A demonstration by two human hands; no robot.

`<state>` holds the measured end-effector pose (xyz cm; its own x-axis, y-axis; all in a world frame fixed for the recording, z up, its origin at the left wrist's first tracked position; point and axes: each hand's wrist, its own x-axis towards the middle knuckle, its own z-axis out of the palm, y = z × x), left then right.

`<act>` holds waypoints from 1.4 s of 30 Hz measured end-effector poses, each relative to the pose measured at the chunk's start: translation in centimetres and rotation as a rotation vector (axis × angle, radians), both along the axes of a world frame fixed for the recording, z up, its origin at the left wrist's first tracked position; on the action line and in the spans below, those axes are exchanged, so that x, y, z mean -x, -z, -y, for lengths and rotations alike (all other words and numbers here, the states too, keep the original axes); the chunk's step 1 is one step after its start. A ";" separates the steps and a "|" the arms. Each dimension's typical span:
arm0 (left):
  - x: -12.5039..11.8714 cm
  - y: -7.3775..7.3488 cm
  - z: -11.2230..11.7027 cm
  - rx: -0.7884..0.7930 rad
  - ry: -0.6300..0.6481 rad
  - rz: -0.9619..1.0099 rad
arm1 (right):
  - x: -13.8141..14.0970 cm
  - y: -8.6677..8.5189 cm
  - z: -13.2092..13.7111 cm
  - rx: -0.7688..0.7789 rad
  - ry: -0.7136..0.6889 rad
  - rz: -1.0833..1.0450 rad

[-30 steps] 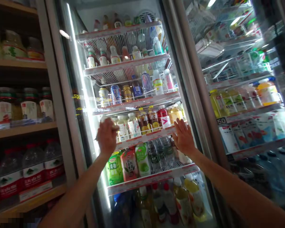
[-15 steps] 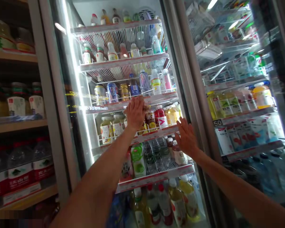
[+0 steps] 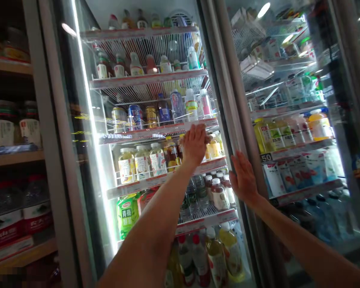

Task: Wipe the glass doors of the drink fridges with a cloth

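Observation:
I face a lit drinks fridge [image 3: 87, 120] whose wire shelves hold rows of bottles. My left hand [image 3: 195, 144] reaches across to the right end of the third shelf [image 3: 156, 180], in front of the bottles there. Its fingers are curled round something small that I cannot make out. My right hand [image 3: 244, 178] lies flat, fingers stretched, against the fridge's right frame [image 3: 228, 100], beside small white-capped bottles [image 3: 219, 192]. Pale yellow bottles [image 3: 127, 164] stand at the left of the same shelf.
Cans [image 3: 135, 116] and bottles fill the shelf above; green cartons [image 3: 127, 212] stand below. A second fridge behind a glass door [image 3: 288, 132] is on the right. Wooden shelves on the left carry jars [image 3: 6, 132] and water bottles [image 3: 33, 208].
My left hand has moved from the left end of the third shelf across to its right end, staying closed. My right hand has slid slightly right and down along the frame.

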<state>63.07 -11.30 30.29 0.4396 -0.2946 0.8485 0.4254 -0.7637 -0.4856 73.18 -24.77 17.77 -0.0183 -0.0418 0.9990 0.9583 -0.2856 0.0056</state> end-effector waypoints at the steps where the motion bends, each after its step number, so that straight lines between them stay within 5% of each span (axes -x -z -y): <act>1: -0.1 0.6 0.1 -0.083 0.027 -0.113 | 0.0 0.2 -0.1 0.003 -0.003 -0.009; 5: -0.7 2.5 0.6 -0.369 0.113 -0.529 | 0.2 1.3 0.1 0.033 -0.030 -0.020; 10: -1.5 1.1 1.1 -0.087 0.011 -0.128 | 0.3 2.6 0.4 0.011 -0.053 -0.022; 16: -0.1 8.2 0.4 -0.471 0.187 -0.670 | 0.4 4.0 0.5 0.019 -0.070 -0.032; 20: 1.3 8.0 -0.3 -0.284 0.083 -0.429 | 0.8 5.0 0.3 0.028 -0.081 -0.052; 22: 2.2 8.3 -0.7 -0.198 0.025 -0.333 | 1.2 5.5 -0.1 0.049 -0.086 -0.056; 27: 5.7 11.1 -2.6 -0.453 0.123 -0.744 | 2.2 7.4 -1.2 0.169 -0.082 -0.057; 33: 8.7 9.7 -4.8 -0.173 -0.035 -0.269 | 3.2 9.1 -2.5 0.223 -0.100 -0.086; 38: 13.6 12.8 -6.5 -0.404 0.048 -0.725 | 5.3 9.3 -3.7 0.269 -0.132 -0.046; 42: 17.0 12.0 -8.8 -0.198 -0.127 -0.283 | 7.0 8.8 -4.5 0.268 -0.148 -0.027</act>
<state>46.07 -2.51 18.26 0.6923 -0.3691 0.6201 0.3388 -0.5925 -0.7309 66.22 -20.29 9.01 -0.0054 0.2233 0.9747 0.9902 -0.1348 0.0364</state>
